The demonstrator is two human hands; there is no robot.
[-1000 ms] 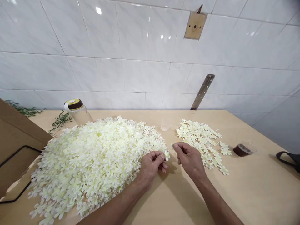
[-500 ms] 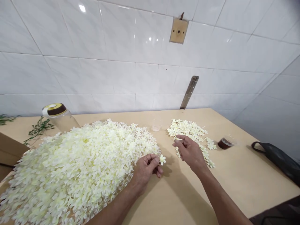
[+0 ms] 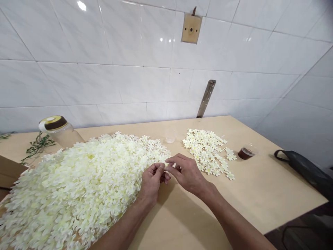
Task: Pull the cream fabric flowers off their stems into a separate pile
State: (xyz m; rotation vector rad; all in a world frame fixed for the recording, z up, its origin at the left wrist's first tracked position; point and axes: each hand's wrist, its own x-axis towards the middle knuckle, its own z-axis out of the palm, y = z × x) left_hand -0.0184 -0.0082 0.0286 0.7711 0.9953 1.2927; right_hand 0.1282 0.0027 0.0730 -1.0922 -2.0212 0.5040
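A big heap of cream-white fabric flowers (image 3: 83, 187) covers the left half of the wooden table (image 3: 255, 198). My left hand (image 3: 152, 182) sits at the heap's right edge, fingers pinched on a small flower that is mostly hidden between the fingertips. My right hand (image 3: 187, 173) meets it from the right, thumb and forefinger pinched against the same spot. A smaller flat spread of single flowers (image 3: 206, 151) lies just right of my hands.
A small clear cup (image 3: 170, 136) stands behind the hands. A cup with brown liquid (image 3: 246, 152) sits right of the small spread. A brown-lidded jar (image 3: 58, 130) and green stems (image 3: 36, 147) are at back left, a black bag (image 3: 307, 170) at the right edge.
My right hand has come back from the small flower spread to meet my left hand. The left hand's flower is now hidden between both sets of fingertips. The camera has swung slightly right.
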